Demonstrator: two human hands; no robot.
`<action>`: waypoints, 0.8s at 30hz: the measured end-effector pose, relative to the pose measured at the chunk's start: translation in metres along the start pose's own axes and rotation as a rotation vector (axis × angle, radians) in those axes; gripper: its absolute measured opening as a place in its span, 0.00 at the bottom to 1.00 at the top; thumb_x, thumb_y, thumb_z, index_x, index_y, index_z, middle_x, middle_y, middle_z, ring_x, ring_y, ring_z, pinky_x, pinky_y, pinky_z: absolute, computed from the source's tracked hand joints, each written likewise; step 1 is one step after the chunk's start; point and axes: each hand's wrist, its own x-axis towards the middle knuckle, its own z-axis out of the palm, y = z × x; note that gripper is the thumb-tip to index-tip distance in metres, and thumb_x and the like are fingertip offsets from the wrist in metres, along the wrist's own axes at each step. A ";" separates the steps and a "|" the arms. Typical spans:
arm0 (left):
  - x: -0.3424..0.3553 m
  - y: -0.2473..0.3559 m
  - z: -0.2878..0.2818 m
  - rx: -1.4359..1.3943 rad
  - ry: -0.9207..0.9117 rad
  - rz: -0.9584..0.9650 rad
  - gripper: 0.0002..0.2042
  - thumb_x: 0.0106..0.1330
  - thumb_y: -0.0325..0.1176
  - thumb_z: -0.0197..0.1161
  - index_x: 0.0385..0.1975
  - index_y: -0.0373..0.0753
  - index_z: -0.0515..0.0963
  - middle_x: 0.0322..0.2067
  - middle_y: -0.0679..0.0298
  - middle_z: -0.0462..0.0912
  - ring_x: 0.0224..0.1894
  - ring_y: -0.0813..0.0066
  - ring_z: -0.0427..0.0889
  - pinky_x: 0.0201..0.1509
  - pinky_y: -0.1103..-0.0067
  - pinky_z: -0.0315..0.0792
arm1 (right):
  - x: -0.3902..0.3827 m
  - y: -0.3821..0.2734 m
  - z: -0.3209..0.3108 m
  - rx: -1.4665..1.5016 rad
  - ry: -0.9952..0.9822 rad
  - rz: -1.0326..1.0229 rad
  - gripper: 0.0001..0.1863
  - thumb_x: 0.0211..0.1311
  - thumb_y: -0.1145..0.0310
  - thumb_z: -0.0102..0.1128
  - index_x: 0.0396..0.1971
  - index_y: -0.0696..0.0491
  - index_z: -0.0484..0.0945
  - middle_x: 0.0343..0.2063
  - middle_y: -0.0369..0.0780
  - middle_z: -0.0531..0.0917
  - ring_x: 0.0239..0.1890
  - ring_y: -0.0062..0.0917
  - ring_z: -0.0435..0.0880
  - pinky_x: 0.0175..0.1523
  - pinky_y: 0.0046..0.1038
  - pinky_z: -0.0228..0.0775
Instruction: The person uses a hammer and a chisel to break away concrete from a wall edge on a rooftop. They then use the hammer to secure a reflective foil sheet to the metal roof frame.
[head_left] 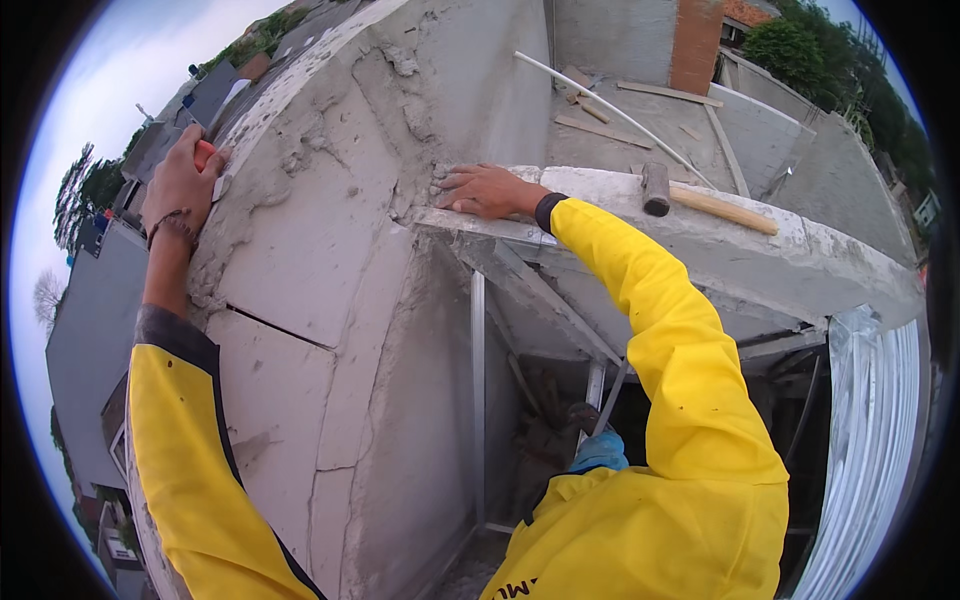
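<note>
My left hand point(183, 185) is closed around the red handle point(204, 155) of a small tool at the outer edge of the rough concrete wall point(300, 240). A bit of pale metal shows beside my fingers, but the tool's kind is mostly hidden. Out to the right, my right hand point(490, 191) lies flat with fingers stretched, on the mortar where the wall meets a ledge point(590, 186). Nothing is in it. A hammer point(725, 207) with a dark head and wooden handle rests on that ledge, beyond my right forearm.
Below the ledge, metal studs point(479, 400) and braces frame a deep opening. Bundled silvery metal profiles point(870, 430) stand at the right. Behind the ledge, a white pipe point(610, 115) and wooden strips point(605, 132) lie on a concrete slab. Rooftops lie far below past the wall's left edge.
</note>
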 end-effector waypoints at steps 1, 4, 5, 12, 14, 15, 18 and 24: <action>0.001 0.000 0.002 0.000 0.021 0.010 0.24 0.64 0.55 0.60 0.54 0.48 0.71 0.48 0.52 0.82 0.53 0.48 0.79 0.52 0.59 0.72 | -0.009 0.001 -0.007 -0.026 0.006 0.030 0.25 0.70 0.44 0.46 0.64 0.34 0.71 0.71 0.33 0.61 0.72 0.39 0.58 0.72 0.51 0.50; 0.002 -0.005 0.004 0.001 0.035 0.024 0.21 0.65 0.55 0.60 0.51 0.49 0.72 0.47 0.52 0.83 0.52 0.47 0.80 0.51 0.58 0.72 | -0.014 -0.006 -0.019 -0.090 0.023 0.217 0.23 0.71 0.48 0.45 0.62 0.36 0.73 0.70 0.34 0.64 0.71 0.39 0.60 0.71 0.50 0.52; 0.002 -0.008 0.005 0.001 0.031 0.025 0.21 0.65 0.55 0.60 0.51 0.49 0.72 0.47 0.53 0.83 0.52 0.47 0.80 0.50 0.58 0.72 | -0.014 -0.011 -0.021 -0.110 0.028 0.295 0.23 0.71 0.49 0.46 0.62 0.37 0.73 0.69 0.35 0.65 0.71 0.39 0.61 0.71 0.49 0.53; 0.010 -0.003 0.010 -0.007 0.066 0.055 0.21 0.65 0.53 0.60 0.52 0.49 0.72 0.46 0.53 0.83 0.51 0.48 0.80 0.51 0.58 0.72 | 0.001 -0.012 -0.017 -0.154 0.164 0.153 0.24 0.73 0.48 0.42 0.63 0.42 0.72 0.70 0.37 0.63 0.70 0.40 0.61 0.70 0.44 0.56; 0.027 -0.012 0.021 -0.039 0.032 0.081 0.21 0.66 0.52 0.59 0.52 0.48 0.72 0.46 0.53 0.83 0.50 0.47 0.81 0.51 0.59 0.72 | 0.000 -0.018 -0.005 -0.092 0.105 -0.033 0.24 0.74 0.48 0.39 0.65 0.37 0.69 0.71 0.36 0.62 0.71 0.39 0.60 0.72 0.45 0.52; 0.034 -0.023 0.025 -0.041 0.011 0.075 0.21 0.66 0.52 0.59 0.52 0.48 0.72 0.46 0.52 0.82 0.50 0.47 0.80 0.51 0.60 0.72 | -0.001 -0.018 0.000 -0.090 0.083 0.003 0.25 0.75 0.46 0.36 0.67 0.32 0.66 0.72 0.35 0.59 0.73 0.37 0.57 0.73 0.49 0.49; 0.054 -0.061 0.048 -0.021 0.102 0.099 0.26 0.68 0.52 0.58 0.61 0.46 0.69 0.51 0.52 0.80 0.54 0.49 0.79 0.55 0.64 0.71 | -0.010 -0.012 -0.006 -0.077 0.061 0.171 0.26 0.74 0.44 0.35 0.68 0.30 0.65 0.73 0.34 0.56 0.74 0.38 0.53 0.73 0.56 0.45; 0.083 -0.092 0.080 -0.110 0.075 0.159 0.31 0.70 0.52 0.58 0.67 0.42 0.65 0.56 0.50 0.78 0.59 0.55 0.77 0.62 0.67 0.67 | -0.030 0.001 -0.016 -0.227 0.171 0.792 0.26 0.72 0.47 0.42 0.67 0.33 0.66 0.72 0.35 0.59 0.73 0.45 0.54 0.70 0.61 0.46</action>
